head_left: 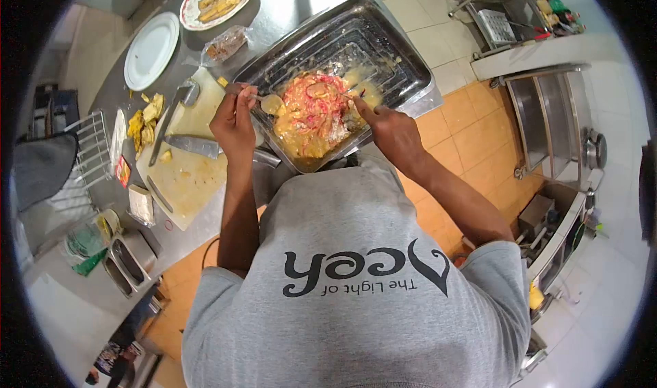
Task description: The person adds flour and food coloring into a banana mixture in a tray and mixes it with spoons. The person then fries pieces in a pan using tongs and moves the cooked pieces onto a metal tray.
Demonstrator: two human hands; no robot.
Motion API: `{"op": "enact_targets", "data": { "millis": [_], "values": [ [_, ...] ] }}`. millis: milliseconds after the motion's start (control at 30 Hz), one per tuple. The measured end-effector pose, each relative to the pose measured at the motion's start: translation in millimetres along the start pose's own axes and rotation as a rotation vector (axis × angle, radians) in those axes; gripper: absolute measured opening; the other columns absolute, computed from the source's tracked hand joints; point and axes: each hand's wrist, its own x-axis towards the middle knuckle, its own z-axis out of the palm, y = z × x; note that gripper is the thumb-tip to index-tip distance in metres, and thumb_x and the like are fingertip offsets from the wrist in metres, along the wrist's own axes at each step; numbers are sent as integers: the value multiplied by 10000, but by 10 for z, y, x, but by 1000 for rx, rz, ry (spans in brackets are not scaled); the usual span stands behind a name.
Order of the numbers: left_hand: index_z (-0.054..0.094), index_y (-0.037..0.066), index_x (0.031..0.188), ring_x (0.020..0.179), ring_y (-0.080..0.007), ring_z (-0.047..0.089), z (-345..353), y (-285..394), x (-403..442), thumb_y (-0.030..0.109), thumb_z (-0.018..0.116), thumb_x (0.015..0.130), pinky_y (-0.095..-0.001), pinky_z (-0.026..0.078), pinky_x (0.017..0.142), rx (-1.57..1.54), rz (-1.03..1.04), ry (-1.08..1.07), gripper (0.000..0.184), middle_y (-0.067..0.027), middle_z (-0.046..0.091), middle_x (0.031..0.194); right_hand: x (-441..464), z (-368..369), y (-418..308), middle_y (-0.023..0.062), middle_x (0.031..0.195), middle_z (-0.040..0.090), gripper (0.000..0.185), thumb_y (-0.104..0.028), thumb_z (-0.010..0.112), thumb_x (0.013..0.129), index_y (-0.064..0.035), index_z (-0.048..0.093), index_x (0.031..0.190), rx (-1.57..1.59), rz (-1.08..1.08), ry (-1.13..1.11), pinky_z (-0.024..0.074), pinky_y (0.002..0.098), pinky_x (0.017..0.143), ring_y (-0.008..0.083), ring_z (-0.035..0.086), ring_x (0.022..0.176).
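Note:
A deep black baking tray (342,35) stands tilted across the counter in front of me. Its near half holds a wet, lumpy yellow mixture with bright pink-red shreds (311,121). My left hand (236,118) pinches the handle of a metal spoon (272,105), whose bowl is over the left side of the mixture. On the other side, my right hand (393,131) is closed round a thin metal handle that reaches into the mixture. Its end looks like a spoon bowl (317,89) coated with food.
Left of the tray, cutting boards (195,183) carry knives (195,145) beside yellow peels (145,122). Farther back are a white plate (152,51), a patterned plate of cut pieces (217,3) and a plastic-wrapped brown block (226,44). A steel trolley (547,121) stands at right.

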Motion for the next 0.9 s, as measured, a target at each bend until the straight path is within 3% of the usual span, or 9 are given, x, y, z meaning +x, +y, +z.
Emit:
{"op": "enact_targets", "data": {
  "millis": [167,300,433,467,567,800,900],
  "values": [
    [600,-18,992,853,-136,605,-37,109,107,106,492,937,-266,516,755,38,72,-34,174,-68,630,920,21,-25,61,162,695,599,469,-29,520,754,-128,537,1213,247,-9,52,491,445,563,346,598,632],
    [595,-23,1007,852,-144,606,63,115,279,103,479,942,-270,512,773,-32,134,-26,183,-70,630,916,13,-151,5,199,745,620,463,-62,540,741,-130,549,1199,334,63,-167,505,473,647,376,621,714],
    [594,-32,995,854,-144,604,346,46,439,98,479,939,-266,506,790,-115,159,-89,182,-67,626,919,-85,-172,2,182,735,620,491,-48,550,727,-145,545,1209,287,34,-95,501,457,619,358,622,698],
    [615,-53,915,798,-118,584,436,62,454,35,507,910,-246,494,712,-141,172,-51,141,-71,625,887,-126,-158,24,157,722,612,512,-53,559,721,-151,533,1224,245,-14,-46,499,437,590,337,621,680],
    [614,-52,907,787,-104,585,534,-33,486,63,515,913,-245,495,720,-96,117,-127,152,-60,630,866,-208,-174,45,142,719,601,531,-51,561,721,-167,520,1238,226,-49,50,499,422,580,324,618,669],
    [621,-38,931,789,-84,595,587,-186,268,69,515,913,-238,509,716,-102,-24,-270,152,-48,646,858,-31,-35,293,127,780,628,466,-66,521,769,-181,534,1220,303,90,334,500,422,568,330,620,677],
    [618,-42,937,788,-85,597,523,-162,147,67,514,913,-236,511,713,-84,-101,-354,153,-53,648,859,207,153,381,145,786,633,428,-99,493,803,-174,525,1224,190,166,366,497,432,539,336,625,665]
  ]
}}
